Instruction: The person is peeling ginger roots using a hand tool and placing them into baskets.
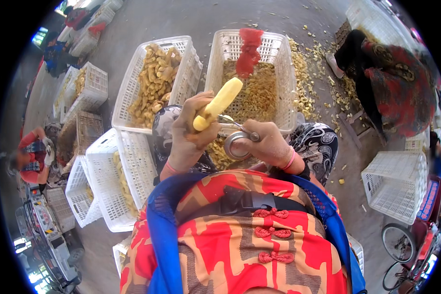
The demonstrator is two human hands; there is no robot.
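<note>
My left hand [191, 128] grips a peeled pale-yellow root [222, 99], its long end pointing up and away over a white crate. My right hand [270, 141] is closed around a metal peeling tool [239, 126], whose thin blade reaches to the root's lower part. A pale sliver [226, 118] lies at the blade. By the right fingers is a round metal piece [238, 145]; whether it belongs to the tool I cannot tell. Beneath the hands, the white plastic crate [287, 77] holds brownish peelings [259, 95], with a red mesh cloth [249, 51] over its far wall.
Unpeeled knobby roots [156, 81] fill a white crate [132, 79] at left. Nearer stand crates [139, 165] with yellow pieces. Peelings [305, 84] litter the floor at right. One person [397, 84] sits at right, another [35, 154] at left. An upturned crate [397, 183] stands near a tricycle [398, 242].
</note>
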